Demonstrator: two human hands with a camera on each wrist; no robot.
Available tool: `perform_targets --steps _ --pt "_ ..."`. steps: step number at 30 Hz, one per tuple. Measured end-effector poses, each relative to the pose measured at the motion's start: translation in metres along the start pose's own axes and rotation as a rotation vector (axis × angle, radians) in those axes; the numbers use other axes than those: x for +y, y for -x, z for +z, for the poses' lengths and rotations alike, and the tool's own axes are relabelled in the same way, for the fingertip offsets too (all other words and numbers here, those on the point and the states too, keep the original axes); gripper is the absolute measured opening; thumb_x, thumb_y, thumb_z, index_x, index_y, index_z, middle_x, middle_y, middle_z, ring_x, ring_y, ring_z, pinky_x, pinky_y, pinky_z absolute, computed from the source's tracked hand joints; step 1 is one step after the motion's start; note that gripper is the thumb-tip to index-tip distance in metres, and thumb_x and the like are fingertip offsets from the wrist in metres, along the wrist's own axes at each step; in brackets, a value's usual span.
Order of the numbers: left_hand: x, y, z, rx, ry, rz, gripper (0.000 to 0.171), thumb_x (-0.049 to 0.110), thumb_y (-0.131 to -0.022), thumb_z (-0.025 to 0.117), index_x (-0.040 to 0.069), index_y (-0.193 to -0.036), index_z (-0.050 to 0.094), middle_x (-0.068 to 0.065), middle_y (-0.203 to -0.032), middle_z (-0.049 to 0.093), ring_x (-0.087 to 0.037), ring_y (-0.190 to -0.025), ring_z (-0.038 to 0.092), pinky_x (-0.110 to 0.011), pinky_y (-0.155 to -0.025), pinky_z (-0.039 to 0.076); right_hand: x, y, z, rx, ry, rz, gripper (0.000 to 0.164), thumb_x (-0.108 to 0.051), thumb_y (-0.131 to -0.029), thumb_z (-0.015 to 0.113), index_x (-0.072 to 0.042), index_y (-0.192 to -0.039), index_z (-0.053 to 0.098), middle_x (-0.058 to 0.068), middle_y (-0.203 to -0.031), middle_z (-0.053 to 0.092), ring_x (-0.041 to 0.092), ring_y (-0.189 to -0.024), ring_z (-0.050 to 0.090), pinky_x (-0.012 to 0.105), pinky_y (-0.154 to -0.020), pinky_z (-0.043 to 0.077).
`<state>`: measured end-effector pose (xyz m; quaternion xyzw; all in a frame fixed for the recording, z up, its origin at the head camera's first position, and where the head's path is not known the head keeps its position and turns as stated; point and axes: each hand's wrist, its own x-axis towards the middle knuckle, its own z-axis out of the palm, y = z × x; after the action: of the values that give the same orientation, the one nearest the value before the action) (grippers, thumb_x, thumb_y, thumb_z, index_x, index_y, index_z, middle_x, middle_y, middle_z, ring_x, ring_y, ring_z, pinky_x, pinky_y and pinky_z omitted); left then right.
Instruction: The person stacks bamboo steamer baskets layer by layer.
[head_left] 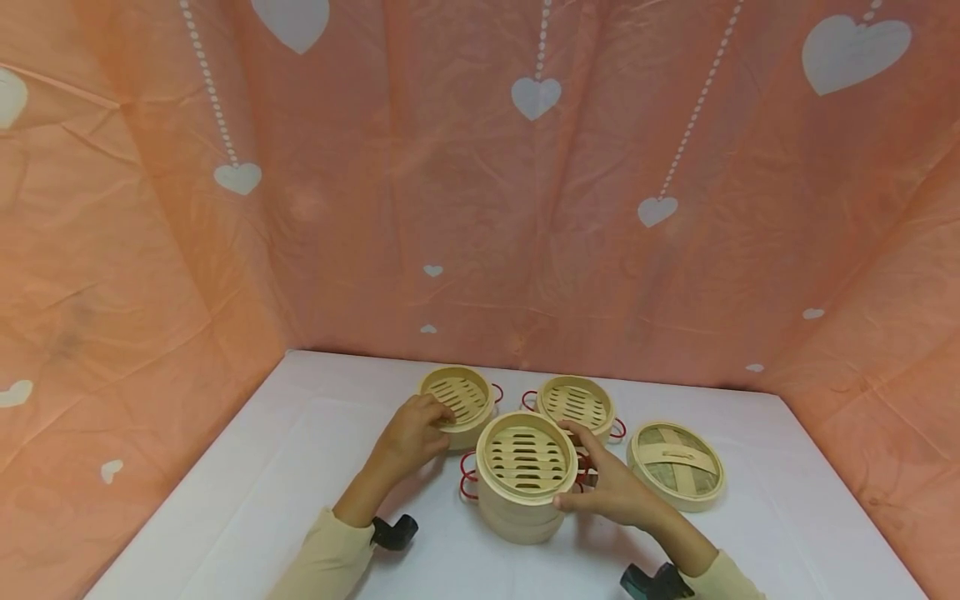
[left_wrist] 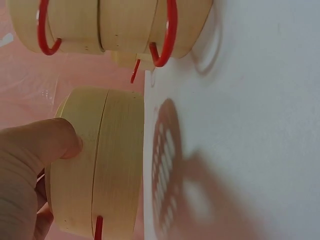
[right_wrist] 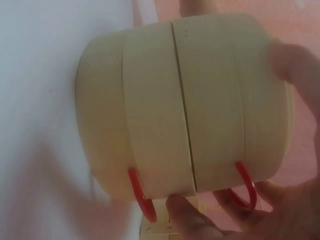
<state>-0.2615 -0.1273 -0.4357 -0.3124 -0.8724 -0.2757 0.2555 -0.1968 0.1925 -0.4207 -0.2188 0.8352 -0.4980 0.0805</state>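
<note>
My left hand [head_left: 411, 435] grips the near-left rim of a bamboo steamer basket [left_wrist: 120, 155]. The thumb lies on its outer wall in the left wrist view, and a slatted shadow falls on the table apart from it, so the basket is held off the surface. My right hand [head_left: 611, 490] holds the upper tier of a two-basket steamer stack [right_wrist: 155, 110], thumb on the near side, fingers round the far side by the red handles [right_wrist: 246, 185]. The stack stands on the table, slatted floor showing on top.
Behind the stack sits another steamer basket [head_left: 576, 403] with red handles. A woven steamer lid [head_left: 678, 465] lies to the right. The white table [head_left: 247, 500] backs onto an orange curtain [head_left: 480, 217] with white hearts. A black wrist mount shows on each forearm.
</note>
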Motion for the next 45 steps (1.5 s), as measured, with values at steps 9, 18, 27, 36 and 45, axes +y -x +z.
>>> perform_targets --steps 9,18,27,36,45 --pt "0.004 0.001 -0.008 0.019 -0.043 -0.018 0.027 0.004 -0.062 0.074 0.011 -0.088 0.071 0.001 -0.088 0.064 -0.019 -0.086 0.058 -0.035 -0.08 0.05 0.0 0.0 0.001 -0.01 -0.017 -0.001 0.097 -0.023 -0.073 0.083 -0.013 -0.149 0.024 0.023 -0.138 0.042 0.027 -0.108 0.055 0.034 -0.083 0.053" --pt "0.005 0.0 -0.016 0.065 -0.069 0.002 0.027 0.005 -0.061 0.074 0.011 -0.087 0.071 0.001 -0.085 0.062 -0.019 -0.084 0.056 -0.035 -0.077 0.049 0.0 0.0 0.001 -0.012 -0.02 0.002 0.096 -0.023 -0.073 0.083 -0.014 -0.149 0.024 0.022 -0.138 0.043 0.025 -0.106 0.055 0.033 -0.081 0.052" --pt "0.008 -0.005 -0.026 0.136 -0.067 0.057 0.026 0.004 -0.06 0.075 0.011 -0.085 0.071 0.0 -0.083 0.061 -0.019 -0.082 0.056 -0.034 -0.074 0.048 0.0 0.001 0.001 -0.013 -0.017 0.004 0.096 -0.023 -0.073 0.083 -0.015 -0.149 0.024 0.023 -0.138 0.042 0.026 -0.106 0.055 0.034 -0.082 0.053" --pt "0.012 -0.007 -0.037 0.163 -0.057 0.065 0.027 0.004 -0.062 0.075 0.011 -0.087 0.071 0.0 -0.087 0.063 -0.02 -0.085 0.057 -0.036 -0.077 0.048 0.001 0.0 0.0 -0.011 -0.022 -0.016 0.094 -0.021 -0.073 0.082 -0.016 -0.148 0.025 0.022 -0.137 0.043 0.023 -0.105 0.056 0.035 -0.083 0.053" --pt "0.016 -0.007 -0.046 0.168 -0.037 0.06 0.027 0.003 -0.062 0.076 0.01 -0.087 0.072 0.0 -0.087 0.064 -0.019 -0.086 0.057 -0.036 -0.078 0.048 0.001 -0.001 -0.001 -0.014 -0.021 -0.013 0.094 -0.022 -0.073 0.082 -0.017 -0.149 0.025 0.022 -0.138 0.042 0.019 -0.102 0.056 0.031 -0.079 0.052"
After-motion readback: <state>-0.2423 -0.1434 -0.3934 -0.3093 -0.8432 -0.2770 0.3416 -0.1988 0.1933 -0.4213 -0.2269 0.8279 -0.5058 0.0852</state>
